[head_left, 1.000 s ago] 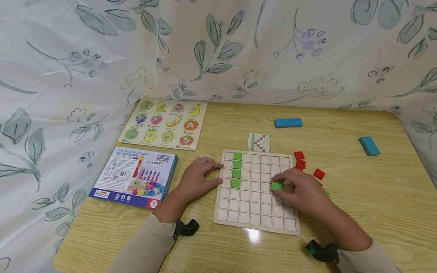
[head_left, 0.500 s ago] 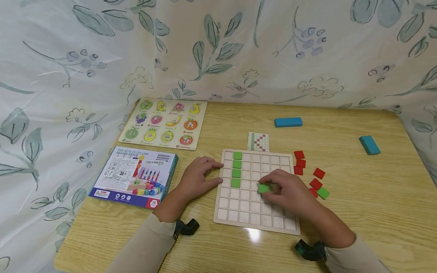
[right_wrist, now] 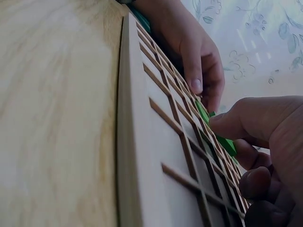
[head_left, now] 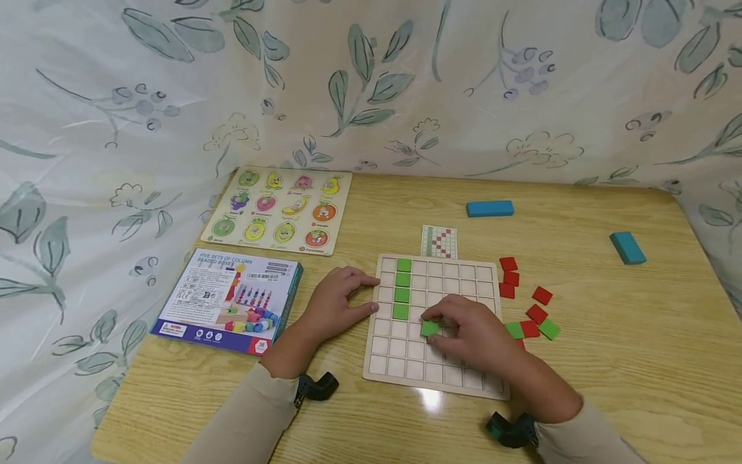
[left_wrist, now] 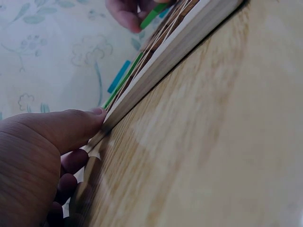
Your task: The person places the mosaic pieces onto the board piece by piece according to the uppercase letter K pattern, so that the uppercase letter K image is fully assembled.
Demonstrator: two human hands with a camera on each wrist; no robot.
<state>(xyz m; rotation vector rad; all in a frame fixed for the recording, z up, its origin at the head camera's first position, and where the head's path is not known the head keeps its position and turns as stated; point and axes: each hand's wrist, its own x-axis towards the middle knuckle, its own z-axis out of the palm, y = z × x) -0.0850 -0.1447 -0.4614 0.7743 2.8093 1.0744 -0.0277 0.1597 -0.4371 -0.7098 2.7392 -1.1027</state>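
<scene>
Right hand (head_left: 472,332): pinching a green tile (head_left: 429,328) between its thumb and fingers; it is reaching over the grid board (head_left: 433,352) from the right side
Pinched tile: it is near the middle of the board, to the right of the green row and a little nearer the person; I can't tell if it touches the wood
Left hand (head_left: 339,303): loose, not grabbing anything; the thumb and pointing finger touch the left edge of the board
Board squares: four green tiles (head_left: 401,294) sit in the second line of squares from the left, one under the other, starting at the top
Loose tiles: red tiles (head_left: 542,296) and two more green tiles (head_left: 549,329) lie on the table (head_left: 626,354), to the right of the board; some of them touch
Little card (head_left: 438,241): just behind the board; it has a green stripe and red squares on it
Blue blocks (head_left: 489,209): two of them; one is far behind the board, the other is over to the right
Fruit board (head_left: 278,209): at the back on the left, with fruit pictures
Box (head_left: 226,303): in front of the fruit board, with beads on its picture
Cloth (head_left: 371,84): behind the table, with leaves and berries on it
</scene>
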